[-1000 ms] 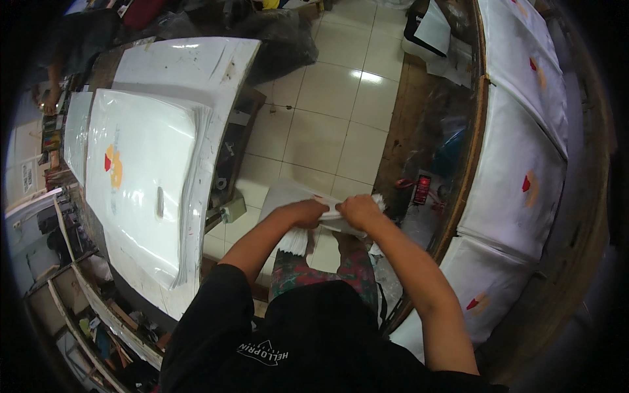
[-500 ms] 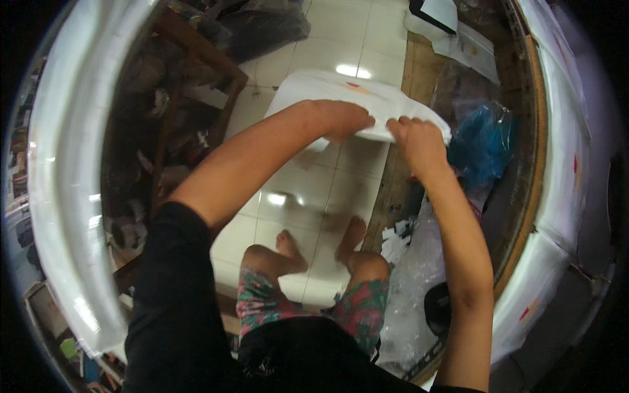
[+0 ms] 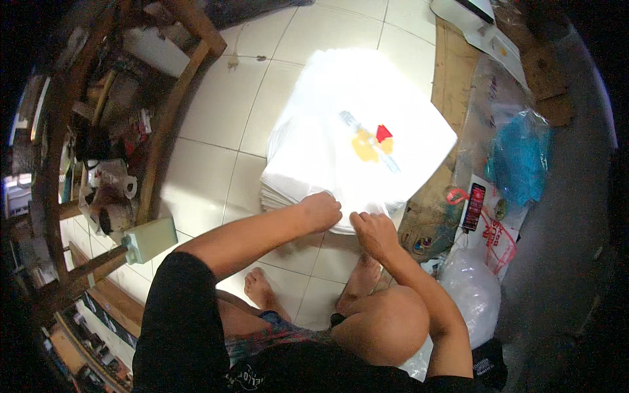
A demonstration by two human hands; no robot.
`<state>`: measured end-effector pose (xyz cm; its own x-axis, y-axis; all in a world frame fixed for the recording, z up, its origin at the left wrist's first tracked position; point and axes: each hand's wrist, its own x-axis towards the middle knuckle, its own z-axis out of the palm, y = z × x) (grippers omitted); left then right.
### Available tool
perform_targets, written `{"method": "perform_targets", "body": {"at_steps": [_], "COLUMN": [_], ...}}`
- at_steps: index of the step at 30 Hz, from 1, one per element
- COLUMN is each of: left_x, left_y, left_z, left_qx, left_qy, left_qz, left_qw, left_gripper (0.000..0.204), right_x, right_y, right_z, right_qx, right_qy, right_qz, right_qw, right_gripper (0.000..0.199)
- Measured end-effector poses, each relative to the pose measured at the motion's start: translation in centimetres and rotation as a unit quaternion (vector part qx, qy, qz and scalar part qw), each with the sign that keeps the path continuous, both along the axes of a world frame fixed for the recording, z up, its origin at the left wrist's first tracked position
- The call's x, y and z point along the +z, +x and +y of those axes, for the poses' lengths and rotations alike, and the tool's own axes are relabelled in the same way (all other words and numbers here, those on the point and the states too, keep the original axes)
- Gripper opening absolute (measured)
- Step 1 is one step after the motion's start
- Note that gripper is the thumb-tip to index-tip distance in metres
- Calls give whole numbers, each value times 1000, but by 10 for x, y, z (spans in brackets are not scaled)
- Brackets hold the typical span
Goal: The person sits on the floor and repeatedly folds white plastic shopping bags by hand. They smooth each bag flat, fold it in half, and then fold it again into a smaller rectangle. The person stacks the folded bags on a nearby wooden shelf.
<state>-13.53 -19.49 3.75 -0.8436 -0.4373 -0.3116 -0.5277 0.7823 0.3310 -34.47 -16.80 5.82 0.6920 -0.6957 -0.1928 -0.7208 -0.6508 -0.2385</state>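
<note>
Bag stack now down on the floor tiles

Left hand (image 3: 321, 211) and right hand (image 3: 372, 230) pinch the near edge of the white bag stack (image 3: 357, 141) — fingers clamped; earlier held up, so it's set down.

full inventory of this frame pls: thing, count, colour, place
stack of plastic bags: one pile, white with a yellow-and-red print, on the floor ahead of the person
tiled floor: one, cream, centre
wooden frame: one, brown, left, cluttered behind
small box: one, pale green, on the frame's lower rail
cardboard sheet: one, brown, right of the pile
blue bundle: one, in clear plastic, far right
clear bag: one, by the right knee
left hand: on the pile's near edge
right hand: on the near edge, beside the left
bare feet: two, on the tiles
</note>
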Motion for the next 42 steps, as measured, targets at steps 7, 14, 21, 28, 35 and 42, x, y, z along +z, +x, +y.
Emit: {"method": "perform_targets", "body": {"at_steps": [7,14,21,28,35,42], "left_x": [26,21,32,53,-12,-45], "left_y": [28,45,130,124,148,40], "left_z": [25,43,24,25,115,185], "left_qx": [142,398,325,289,519,700], "left_qy": [-227,-242,-267,-112,-76,396], "left_qz": [154,65,-43,-166,131,593], "left_qw": [951,882,906,936,841,38], "left_gripper": [49,72,51,27,63,59], "right_x": [26,46,48,-15,-39,-44], "right_y": [-9,-18,-13,-13,13,20], "right_z": [-9,-35,-36,2,56,74], "right_qx": [-30,-7,19,70,87,31], "right_qy": [31,42,40,12,23,70], "right_qz": [17,-24,0,-19,-19,-21], "right_qw": [999,999,999,997,996,997], "right_gripper": [27,34,26,14,14,14]}}
